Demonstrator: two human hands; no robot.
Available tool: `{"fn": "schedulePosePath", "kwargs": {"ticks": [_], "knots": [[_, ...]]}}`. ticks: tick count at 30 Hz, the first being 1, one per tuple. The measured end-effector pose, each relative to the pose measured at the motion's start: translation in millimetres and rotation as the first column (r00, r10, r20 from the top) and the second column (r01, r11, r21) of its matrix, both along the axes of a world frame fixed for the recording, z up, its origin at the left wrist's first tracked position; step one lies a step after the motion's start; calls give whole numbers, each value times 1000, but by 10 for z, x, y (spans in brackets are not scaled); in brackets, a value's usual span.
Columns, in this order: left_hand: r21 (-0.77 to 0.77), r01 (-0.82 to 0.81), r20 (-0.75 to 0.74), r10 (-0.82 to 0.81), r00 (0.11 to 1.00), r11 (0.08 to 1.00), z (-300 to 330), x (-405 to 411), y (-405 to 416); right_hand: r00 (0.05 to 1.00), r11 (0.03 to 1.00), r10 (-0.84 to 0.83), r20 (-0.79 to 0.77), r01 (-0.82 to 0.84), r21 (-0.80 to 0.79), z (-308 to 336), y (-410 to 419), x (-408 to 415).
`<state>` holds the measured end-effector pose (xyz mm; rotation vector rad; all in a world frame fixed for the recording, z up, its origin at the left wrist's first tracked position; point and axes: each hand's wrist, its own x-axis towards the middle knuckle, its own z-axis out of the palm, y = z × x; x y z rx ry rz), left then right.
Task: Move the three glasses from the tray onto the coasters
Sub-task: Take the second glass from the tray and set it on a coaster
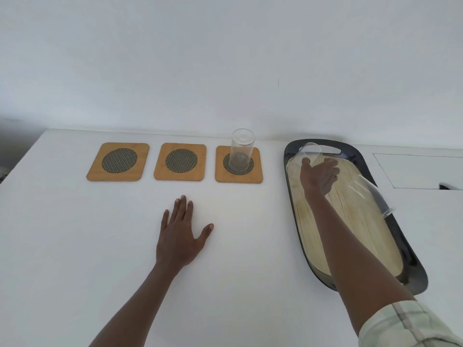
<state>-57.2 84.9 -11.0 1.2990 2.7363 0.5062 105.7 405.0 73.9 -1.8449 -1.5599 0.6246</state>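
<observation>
Three square wooden coasters with dark mesh centres lie in a row: the left coaster [118, 161], the middle coaster [180, 161] and the right coaster [239, 164]. A clear glass [242, 149] stands upright on the right coaster. The dark oval tray [355, 152] with a pale wood base lies to the right. At its far end my right hand [319, 176] wraps around a tilted clear glass [307, 155]. Another clear glass [370, 195] stands by the tray's right rim. My left hand [179, 234] rests flat on the table, fingers spread, below the middle coaster.
The white table [75, 234] meets a white wall along its far edge. A rectangular outline [421, 170] is set into the surface to the right of the tray. The table's left edge runs diagonally at far left.
</observation>
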Motion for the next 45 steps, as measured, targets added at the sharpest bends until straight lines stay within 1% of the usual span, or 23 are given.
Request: {"fn": "schedulePosePath", "kwargs": {"ticks": [4, 8, 14, 19, 23, 27, 29, 32, 36, 39, 42, 45], "knots": [[-7, 4, -4, -4, 1000, 1000, 3, -1, -1, 1000, 1000, 4, -23, -3, 11, -71, -168, 168], [-35, 20, -2, -20, 1000, 999, 17, 1, -14, 1000, 999, 31, 4, -31, 33, -77, -325, 401], [-58, 48, 50, -45, 998, 997, 74, 96, 35, 999, 994, 49, 19, -50, 95, 75, -392, 859], [-11, 153, 86, -152, 985, 988, 145, 551, 227, 995, 986, 101, 23, -103, 128, 190, -364, 1229], [17, 258, 96, -258, 961, 966, 168, 921, 428, 986, 970, 139, 89, -154, 187, 224, -311, 1531], [15, 287, 121, -286, 950, 958, 139, 1181, 581, 964, 944, 176, 198, -222, 244, 234, -206, 1834], [15, 288, 136, -287, 948, 958, 108, 1245, 601, 937, 937, 217, 273, -279, 211, 239, -130, 1959], [0, 296, 84, -295, 952, 955, 49, 1270, 592, 892, 926, 301, 339, -358, 119, 195, -1, 2140], [-1, 286, 52, -285, 957, 958, 27, 1274, 597, 832, 892, 413, 371, -451, 18, 110, 140, 2276], [-11, 279, 46, -278, 959, 960, 25, 1284, 604, 814, 879, 459, 357, -474, -48, 54, 203, 2303], [-23, 274, 41, -273, 961, 961, 23, 1285, 607, 808, 876, 465, 361, -478, -58, -3, 231, 2298], [-24, 275, 34, -274, 961, 961, 26, 1288, 608, 817, 885, 442, 371, -464, -33, -39, 246, 2277]]}}
